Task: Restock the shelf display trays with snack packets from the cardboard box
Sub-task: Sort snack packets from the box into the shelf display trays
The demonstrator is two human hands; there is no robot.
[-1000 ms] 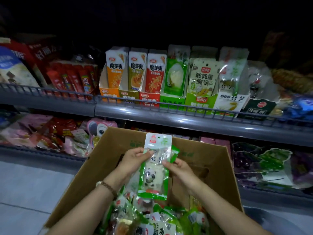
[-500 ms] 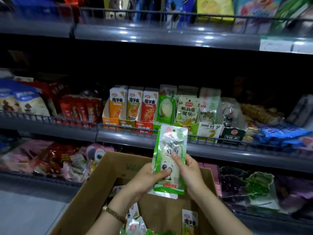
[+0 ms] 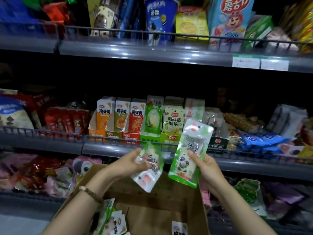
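My right hand [image 3: 205,167] grips an upright green panda snack packet [image 3: 189,156] by its lower right side. My left hand [image 3: 131,162] holds a second green-and-white packet [image 3: 149,168], turned upside down and blurred. Both packets hover above the open cardboard box [image 3: 152,206], which holds more packets at its bottom left. Just beyond, on the middle shelf, stands a row of display trays [image 3: 149,138] with orange, olive, red and green packets standing upright in them.
A wire rail [image 3: 50,133] runs along the middle shelf's front edge. The upper shelf [image 3: 152,50] carries a blue biscuit cup and boxes. Loose bags fill the lower shelf on both sides of the box. Blue packets [image 3: 260,139] lie right of the trays.
The view has tilted upward. The stack held together in both hands has split: my left hand took one packet down and left, my right hand raised the panda packet toward the trays.
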